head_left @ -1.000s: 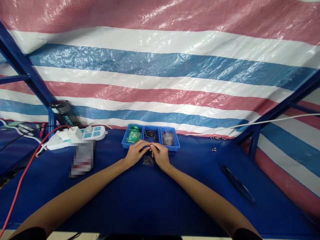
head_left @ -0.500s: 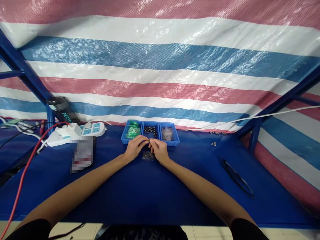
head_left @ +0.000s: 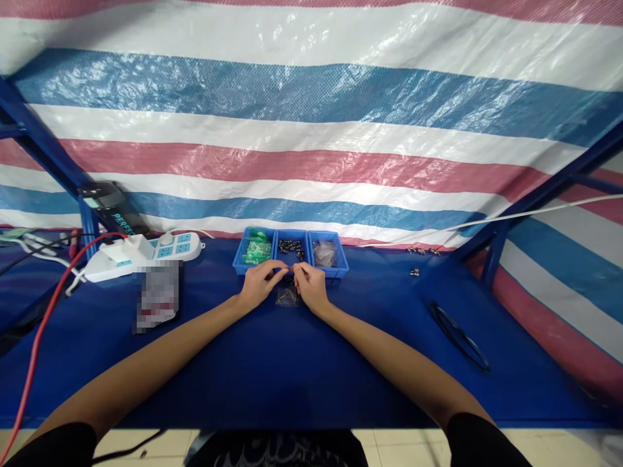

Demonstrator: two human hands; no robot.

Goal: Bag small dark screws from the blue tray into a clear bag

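My left hand (head_left: 259,284) and my right hand (head_left: 312,287) meet just in front of the blue bins. Both are closed in a pinch, fingertips almost touching, around something too small and hidden to name. Below the fingertips a small clear bag (head_left: 287,298) with thin metallic pieces lies on the blue table, partly beside my right hand. Behind my left hand the left bin (head_left: 238,264) holds green packets (head_left: 257,250). Small dark and silvery parts (head_left: 291,248) lie in the middle bin. The right bin (head_left: 335,269), behind my right hand, contains clear plastic bags (head_left: 324,253).
A white power strip (head_left: 182,248) with a red cable (head_left: 46,318), a blurred pouch (head_left: 158,295) and a dark bottle (head_left: 114,206) are at the left. Toward the right are several small metal parts (head_left: 422,251), two more (head_left: 415,272) and a dark loop (head_left: 460,337).
The view has shifted slightly, so most of the scene sits higher in the picture. My hands stay together at the same place before the bins, with only small finger movement.
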